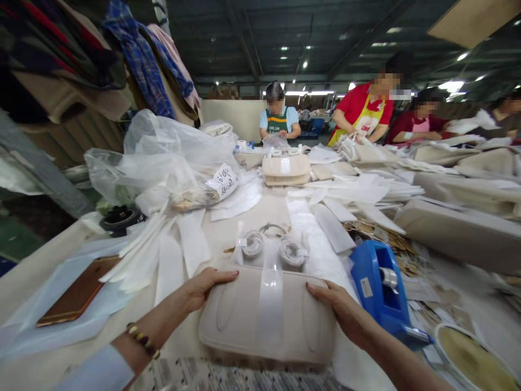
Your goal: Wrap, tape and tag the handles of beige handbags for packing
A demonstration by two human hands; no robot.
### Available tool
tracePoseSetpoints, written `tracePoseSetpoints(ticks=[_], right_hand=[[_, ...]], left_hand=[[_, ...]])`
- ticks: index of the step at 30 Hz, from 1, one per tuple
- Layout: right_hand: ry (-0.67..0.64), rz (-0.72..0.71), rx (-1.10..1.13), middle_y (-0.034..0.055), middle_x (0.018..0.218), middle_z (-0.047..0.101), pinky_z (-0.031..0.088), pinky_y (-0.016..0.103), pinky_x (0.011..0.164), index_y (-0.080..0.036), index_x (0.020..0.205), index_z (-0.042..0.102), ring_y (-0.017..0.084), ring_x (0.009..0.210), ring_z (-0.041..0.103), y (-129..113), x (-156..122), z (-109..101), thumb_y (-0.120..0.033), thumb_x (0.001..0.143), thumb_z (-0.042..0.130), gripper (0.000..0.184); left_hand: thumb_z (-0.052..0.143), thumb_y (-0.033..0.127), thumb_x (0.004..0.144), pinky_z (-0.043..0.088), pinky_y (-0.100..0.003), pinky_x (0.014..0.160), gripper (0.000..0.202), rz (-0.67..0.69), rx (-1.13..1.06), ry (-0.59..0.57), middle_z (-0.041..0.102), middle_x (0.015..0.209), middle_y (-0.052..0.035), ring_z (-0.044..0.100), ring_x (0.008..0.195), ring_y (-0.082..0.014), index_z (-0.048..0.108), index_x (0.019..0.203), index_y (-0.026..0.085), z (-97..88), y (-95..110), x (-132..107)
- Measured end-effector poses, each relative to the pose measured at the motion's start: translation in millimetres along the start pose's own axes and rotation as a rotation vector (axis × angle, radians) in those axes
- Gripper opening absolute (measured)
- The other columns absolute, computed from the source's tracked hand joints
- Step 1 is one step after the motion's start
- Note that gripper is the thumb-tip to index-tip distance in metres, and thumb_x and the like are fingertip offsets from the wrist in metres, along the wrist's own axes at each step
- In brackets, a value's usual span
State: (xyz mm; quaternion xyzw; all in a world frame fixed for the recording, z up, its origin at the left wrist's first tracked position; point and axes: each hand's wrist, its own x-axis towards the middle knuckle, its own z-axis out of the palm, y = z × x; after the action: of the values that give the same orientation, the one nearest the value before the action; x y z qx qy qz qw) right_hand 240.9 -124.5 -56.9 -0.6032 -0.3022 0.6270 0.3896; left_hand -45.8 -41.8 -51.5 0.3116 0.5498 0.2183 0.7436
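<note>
A cream handbag (240, 309) lies in front of me, its front face toward me and a clear plastic strip (272, 293) running down its middle. Above its top edge sit two wrapped strap coils (252, 244) and a curved handle piece (273, 230). My left hand (205, 285) grips the bag's upper left edge, thumb on the face. On the opposite upper edge, my right hand (331, 298) holds it the same way. The fingers under the bag are hidden on both sides.
A blue tape dispenser (378, 282) and a round tin (472, 353) stand at the right. White strips (169, 260), a brown phone (79, 290) and a plastic bag (163, 157) are at the left. Another cream bag (286, 169) stands ahead; several co-workers (279, 117) work beyond.
</note>
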Motion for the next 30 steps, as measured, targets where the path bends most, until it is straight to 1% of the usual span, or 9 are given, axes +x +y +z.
tracePoseSetpoints(ticks=[4, 6, 8, 12, 15, 18, 21, 27, 30], right_hand=[[-0.152, 0.017, 0.078, 0.0112, 0.083, 0.071, 0.049, 0.032, 0.072, -0.009, 0.102, 0.063, 0.023, 0.078, 0.065, -7, 4, 1, -0.046, 0.065, 0.066, 0.052], [-0.165, 0.000, 0.084, 0.0103, 0.080, 0.071, 0.049, 0.033, 0.072, -0.011, 0.099, 0.064, 0.023, 0.075, 0.065, -8, 0, 6, -0.047, 0.064, 0.064, 0.050], [-0.131, -0.049, 0.074, 0.0092, 0.079, 0.070, 0.049, 0.032, 0.069, -0.011, 0.097, 0.064, 0.022, 0.073, 0.064, -6, -5, 12, -0.048, 0.064, 0.063, 0.050], [0.005, -0.107, -0.024, 0.0067, 0.082, 0.068, 0.046, 0.030, 0.067, -0.013, 0.096, 0.060, 0.021, 0.075, 0.063, 5, -9, 21, -0.046, 0.061, 0.063, 0.049], [0.083, -0.085, -0.177, 0.0085, 0.091, 0.066, 0.044, 0.032, 0.073, -0.013, 0.095, 0.058, 0.026, 0.089, 0.060, 8, -7, 18, -0.045, 0.058, 0.067, 0.051], [0.084, -0.049, -0.349, 0.0112, 0.095, 0.065, 0.040, 0.036, 0.079, -0.012, 0.087, 0.061, 0.031, 0.096, 0.057, 0, -5, 11, -0.045, 0.054, 0.073, 0.049], [0.058, -0.018, -0.448, 0.0118, 0.096, 0.064, 0.039, 0.037, 0.080, -0.012, 0.086, 0.061, 0.031, 0.096, 0.057, -9, -2, 7, -0.044, 0.054, 0.074, 0.047], [0.061, -0.041, -0.521, 0.0117, 0.107, 0.061, 0.040, 0.033, 0.081, -0.011, 0.100, 0.056, 0.027, 0.102, 0.055, -3, 4, 19, -0.042, 0.065, 0.061, 0.046], [0.047, -0.090, -0.626, 0.0098, 0.106, 0.062, 0.042, 0.029, 0.077, -0.012, 0.107, 0.055, 0.023, 0.098, 0.057, -6, 9, 24, -0.042, 0.071, 0.057, 0.047]], left_hand=[[0.082, 0.041, 0.046, 0.056, -0.034, 0.065, 0.056, -0.049, -0.030, -0.053, 0.072, 0.070, -0.0092, 0.066, 0.063, -0.0226, 0.065, 0.088, 0.009, 3.4, 1, -1], [0.082, 0.043, 0.049, 0.056, -0.032, 0.060, 0.055, -0.022, -0.020, -0.075, 0.071, 0.067, -0.0087, 0.066, 0.059, -0.0218, 0.064, 0.089, 0.010, 5.3, -3, -7], [0.082, 0.044, 0.051, 0.054, -0.031, 0.055, 0.056, 0.053, 0.005, -0.078, 0.071, 0.067, -0.0086, 0.066, 0.057, -0.0225, 0.063, 0.092, 0.011, 5.1, -10, -14], [0.081, 0.050, 0.050, 0.053, -0.033, 0.052, 0.061, 0.175, 0.042, 0.058, 0.070, 0.064, -0.0068, 0.067, 0.058, -0.0268, 0.062, 0.095, 0.013, -1.3, -29, -17], [0.081, 0.052, 0.046, 0.054, -0.033, 0.055, 0.062, 0.206, 0.097, 0.156, 0.070, 0.061, -0.0046, 0.068, 0.062, -0.0289, 0.063, 0.092, 0.014, -5.7, -39, -13], [0.081, 0.051, 0.047, 0.054, -0.034, 0.055, 0.057, 0.208, 0.139, 0.142, 0.071, 0.064, -0.0059, 0.068, 0.062, -0.0292, 0.065, 0.087, 0.014, -6.5, -41, -10], [0.080, 0.050, 0.047, 0.053, -0.034, 0.054, 0.053, 0.230, 0.117, 0.163, 0.072, 0.066, -0.0070, 0.068, 0.060, -0.0284, 0.065, 0.083, 0.015, -4.9, -41, -10], [0.078, 0.044, 0.052, 0.053, -0.031, 0.056, 0.044, 0.284, 0.156, 0.300, 0.072, 0.067, -0.0064, 0.067, 0.062, -0.0262, 0.065, 0.082, 0.015, -4.5, -47, -11], [0.076, 0.046, 0.054, 0.054, -0.033, 0.060, 0.042, 0.299, 0.183, 0.375, 0.072, 0.069, -0.0054, 0.068, 0.067, -0.0279, 0.066, 0.082, 0.016, -10.8, -48, -10]])
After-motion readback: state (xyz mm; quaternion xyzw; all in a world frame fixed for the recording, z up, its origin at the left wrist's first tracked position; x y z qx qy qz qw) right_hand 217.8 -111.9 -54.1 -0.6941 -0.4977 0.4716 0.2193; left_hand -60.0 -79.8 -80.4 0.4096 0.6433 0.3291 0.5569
